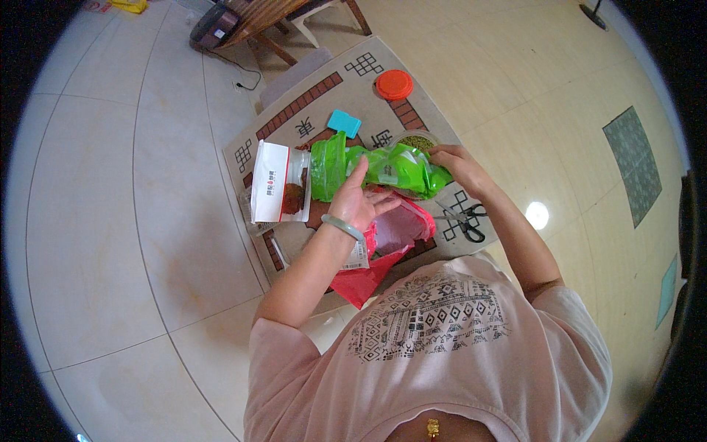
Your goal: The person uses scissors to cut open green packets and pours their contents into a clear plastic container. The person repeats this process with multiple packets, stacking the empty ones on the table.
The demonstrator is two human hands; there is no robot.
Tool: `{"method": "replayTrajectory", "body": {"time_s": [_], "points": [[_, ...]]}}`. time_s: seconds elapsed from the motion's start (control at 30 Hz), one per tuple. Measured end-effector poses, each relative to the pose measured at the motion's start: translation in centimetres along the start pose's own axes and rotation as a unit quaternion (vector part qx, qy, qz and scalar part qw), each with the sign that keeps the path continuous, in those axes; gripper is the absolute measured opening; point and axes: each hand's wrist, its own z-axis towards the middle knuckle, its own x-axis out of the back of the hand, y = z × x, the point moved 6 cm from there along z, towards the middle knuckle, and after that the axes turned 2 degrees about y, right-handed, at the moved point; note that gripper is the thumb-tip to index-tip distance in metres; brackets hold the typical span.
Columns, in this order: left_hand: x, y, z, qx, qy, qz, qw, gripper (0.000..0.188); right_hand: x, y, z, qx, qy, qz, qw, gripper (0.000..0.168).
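Note:
Across the middle of a small square table [326, 105] lies a crumpled green plastic bag [386, 166]. My left hand [358, 203] is spread with its fingers apart over the bag's near edge; a jade-like bangle circles that wrist. At the bag's right end is my right hand [448, 160], its fingertips bent at the plastic, beside a round clear container of green beans or grains [417, 141]. A white and clear pouch with dark red contents [276, 182] stands left of the bag. Nearer my body lies an open pink-red plastic bag [397, 232].
Black-handled scissors [469, 224] lie at the table's right side. An orange-red round lid [394, 84] and a turquoise box [344, 122] rest farther back. Beyond the table are a wooden table [259, 19], a dark appliance [215, 26] and its cord on the tiled floor.

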Motion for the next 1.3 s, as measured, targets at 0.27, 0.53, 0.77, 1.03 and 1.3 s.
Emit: {"method": "replayTrajectory", "body": {"time_s": [0.27, 0.53, 0.77, 1.03, 1.3], "points": [[1.6, 1.2, 3.2, -0.111, 0.032, 0.048, 0.992, 0.102, 0.4, -0.3, 0.2, 0.010, -0.003, 0.009, 1.000, 0.043], [2.4, 1.3, 5.3, -0.111, 0.051, 0.011, 0.992, 0.097, 0.0, -0.9, -0.6, 0.024, -0.039, 0.011, 0.999, 0.054], [2.5, 1.6, 6.5, -0.125, 0.084, -0.002, 0.989, 0.073, -0.6, -2.4, -2.6, 0.136, -0.131, -0.033, 0.981, 0.090], [1.7, 2.0, 6.5, -0.164, 0.205, 0.015, 0.965, 0.025, -0.9, -2.5, -2.8, 0.185, -0.094, -0.050, 0.977, 0.084], [3.3, 2.4, 6.9, -0.178, 0.190, -0.033, 0.965, 0.041, 0.2, -1.6, -1.5, 0.118, -0.079, 0.043, 0.989, 0.067]]}}
